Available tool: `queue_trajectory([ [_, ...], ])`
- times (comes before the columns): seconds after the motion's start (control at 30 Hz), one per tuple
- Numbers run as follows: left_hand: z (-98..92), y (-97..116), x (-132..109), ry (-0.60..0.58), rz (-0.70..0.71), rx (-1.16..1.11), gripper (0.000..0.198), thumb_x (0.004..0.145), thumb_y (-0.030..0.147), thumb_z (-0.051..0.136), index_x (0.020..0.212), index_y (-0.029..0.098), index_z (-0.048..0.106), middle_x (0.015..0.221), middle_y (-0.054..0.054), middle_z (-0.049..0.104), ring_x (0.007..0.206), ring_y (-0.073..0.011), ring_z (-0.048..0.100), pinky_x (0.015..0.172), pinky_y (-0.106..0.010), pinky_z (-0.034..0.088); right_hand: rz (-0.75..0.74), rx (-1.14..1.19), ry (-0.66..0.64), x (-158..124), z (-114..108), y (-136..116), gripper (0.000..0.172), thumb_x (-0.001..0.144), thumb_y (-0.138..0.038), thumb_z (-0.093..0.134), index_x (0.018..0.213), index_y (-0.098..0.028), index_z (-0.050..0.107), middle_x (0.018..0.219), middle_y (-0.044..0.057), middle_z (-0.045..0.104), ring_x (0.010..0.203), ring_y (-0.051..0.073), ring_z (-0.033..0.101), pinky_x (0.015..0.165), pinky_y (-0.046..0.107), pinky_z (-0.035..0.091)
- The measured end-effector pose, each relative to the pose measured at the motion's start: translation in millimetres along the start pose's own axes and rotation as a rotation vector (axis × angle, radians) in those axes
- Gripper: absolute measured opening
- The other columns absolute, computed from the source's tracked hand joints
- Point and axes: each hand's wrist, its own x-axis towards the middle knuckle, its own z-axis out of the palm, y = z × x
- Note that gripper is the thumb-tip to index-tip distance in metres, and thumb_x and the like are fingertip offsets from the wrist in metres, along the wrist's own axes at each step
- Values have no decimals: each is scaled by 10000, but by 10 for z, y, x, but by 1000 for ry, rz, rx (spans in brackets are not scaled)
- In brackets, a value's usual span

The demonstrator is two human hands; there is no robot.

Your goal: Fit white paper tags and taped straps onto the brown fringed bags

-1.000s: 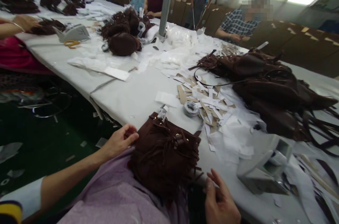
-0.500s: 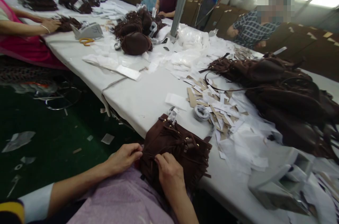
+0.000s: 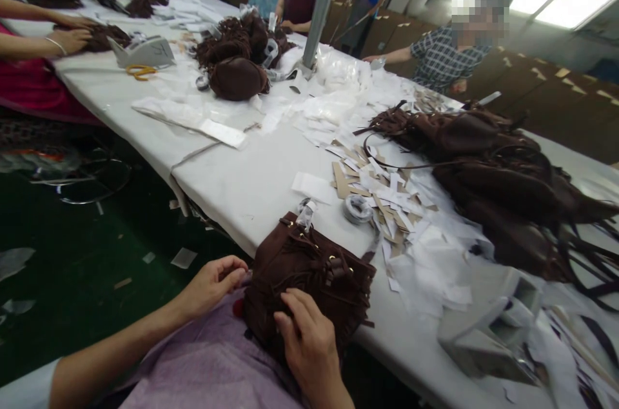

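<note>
A dark brown fringed bag [image 3: 314, 260] with gold eyelets lies at the table's near edge, against my lap. A small white-wrapped piece [image 3: 306, 214] sits at its top edge. My left hand [image 3: 220, 283] is at the bag's left side, thumb and fingertips pinched together. Whatever is between them is too small to make out. Over the lower front of the bag, my right hand [image 3: 309, 331] has its thumb and fingers apart and grips nothing.
A roll of tape [image 3: 358, 209] lies beyond the bag, beside scattered card strips [image 3: 382, 186]. More brown bags [image 3: 493, 170] are heaped at right, behind a grey tape dispenser [image 3: 488, 325]. Orange scissors [image 3: 140, 72] lie at far left. Other people stand around the white table [image 3: 232, 186].
My right hand's fingers have spread and lifted from the bag. My left hand has drawn slightly away from the bag's edge. The co-worker in the checked shirt has stretched an arm out.
</note>
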Motion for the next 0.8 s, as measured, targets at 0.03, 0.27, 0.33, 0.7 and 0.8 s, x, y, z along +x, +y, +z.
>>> queue_trajectory([
  [0.03,13,58,15,34,43,60,362,820,505,546,912,161,612,717,7,637,626,-127,556,580,-229,407,-9,-40,68,-37,-76,0,184,893,-204,512,1037,-204,627,978,89,691,909,187,656,791,294,542],
  [0.27,487,711,324,-44,443,368,350,864,462,501,1011,170,628,973,-60,631,872,-191,566,792,-297,448,159,-640,253,24,-510,312,607,829,-476,587,1293,-102,474,1372,260,422,1254,419,388,941,609,374],
  [0.33,697,865,431,-87,570,500,377,834,477,547,1029,166,634,1068,-89,603,970,-227,534,879,-345,423,113,-747,171,41,-502,409,523,855,-417,568,1266,-100,503,1394,264,401,1274,433,365,927,612,371],
  [0.7,1053,979,659,-251,588,498,137,800,272,535,731,170,595,794,-36,622,777,-177,567,746,-284,429,-255,-713,7,-404,-779,513,71,842,-248,589,861,-204,642,1186,114,648,1112,279,592,988,445,370],
  [0.8,1097,1015,694,-334,370,322,196,812,332,486,711,172,536,656,0,606,575,-137,558,546,-242,403,-258,-648,23,-624,-966,492,162,840,-348,600,741,-232,655,1048,68,715,972,245,668,954,384,422],
])
